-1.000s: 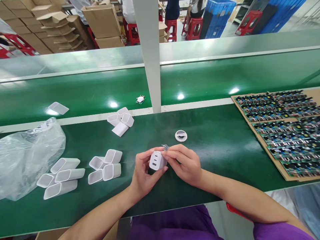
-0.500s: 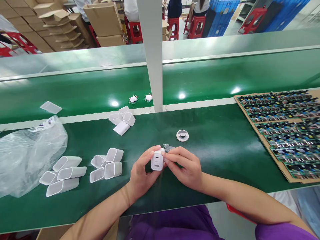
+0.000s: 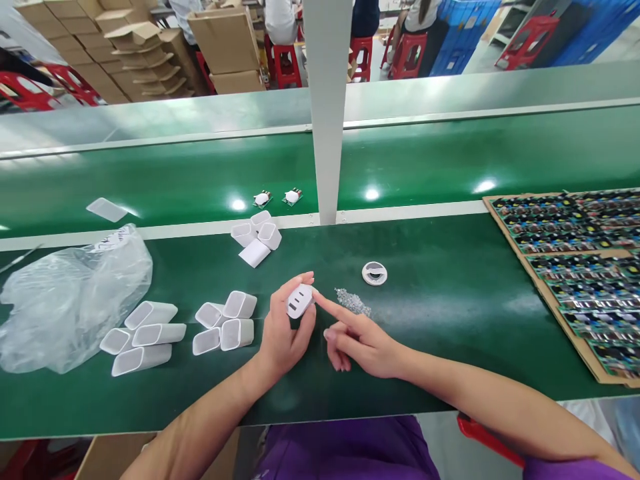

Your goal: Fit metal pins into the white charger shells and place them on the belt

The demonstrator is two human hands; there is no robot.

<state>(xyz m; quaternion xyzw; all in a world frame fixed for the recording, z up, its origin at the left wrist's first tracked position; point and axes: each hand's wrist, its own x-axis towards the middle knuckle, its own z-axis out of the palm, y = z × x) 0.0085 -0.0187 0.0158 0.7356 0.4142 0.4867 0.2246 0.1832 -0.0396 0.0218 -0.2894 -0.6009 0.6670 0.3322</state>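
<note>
My left hand (image 3: 280, 337) is closed around a white charger housing (image 3: 300, 301), whose end face with several port slots is tilted up toward me. The index finger of my right hand (image 3: 369, 343) points out and touches the housing's right edge. My other right fingers are loosely curled, apart from the index, with nothing visible in them. Just beyond that hand lies a small heap of clear little pieces (image 3: 353, 301). A round white disc with a dark centre (image 3: 375, 273) rests behind the heap.
White empty sleeves (image 3: 237, 335) stand and lie in groups to the left, beside a clear plastic bag (image 3: 65, 300). Cardboard sheets (image 3: 547, 303) bearing rows of circuit boards cover the right side. Two small boards (image 3: 293, 196) sit past the grey post (image 3: 327, 133).
The charger housing has turned and tilted in my left hand. My right hand has gone from pinching at its top to touching its edge with one outstretched finger. The view has shifted slightly.
</note>
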